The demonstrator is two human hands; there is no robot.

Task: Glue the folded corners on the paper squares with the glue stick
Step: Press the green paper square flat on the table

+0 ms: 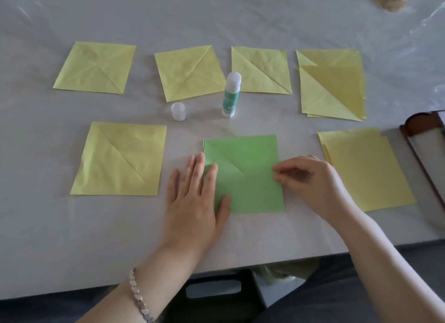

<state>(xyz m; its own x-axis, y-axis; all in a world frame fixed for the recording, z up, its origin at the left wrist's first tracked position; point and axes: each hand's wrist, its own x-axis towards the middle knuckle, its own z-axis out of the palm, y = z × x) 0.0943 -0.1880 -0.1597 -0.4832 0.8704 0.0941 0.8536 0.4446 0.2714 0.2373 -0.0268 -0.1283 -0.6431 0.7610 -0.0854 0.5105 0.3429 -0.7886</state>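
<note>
Two bare hands met on a green paper square (243,173) lying flat near the front edge of a pale table (72,226), as seen from the head camera. The left hand (192,197) lay flat and released, fingers straight and together, its fingertips and thumb pressing the square's left edge. The right hand (305,175) came in from the opposite side with fingers curled, its thumb and forefinger tips at the square's right edge; whether they pinched the paper or only touched it could not be told. A diagonal fold line ran from the square's upper left corner toward its middle.

Beyond the green square, well apart from both hands, the glue stick (231,95) stood upright and uncapped, its cap (178,111) standing on the table just to its left. A far row of yellow squares (190,73) stretched behind it, each creased corner to corner, and the rightmost pile (332,86) held several sheets with a darker folded triangle on top. Another yellow square (120,159) lay to the left of the left hand, and a yellow stack (366,171) lay just beyond the right hand.

Both forearms reached up from the bottom of the frame, the left wrist wearing a beaded bracelet (138,296). A brown-framed object (423,139) was cut off at the right edge, and a yellowish lump (387,1) at the far corner was too blurred to make out.
</note>
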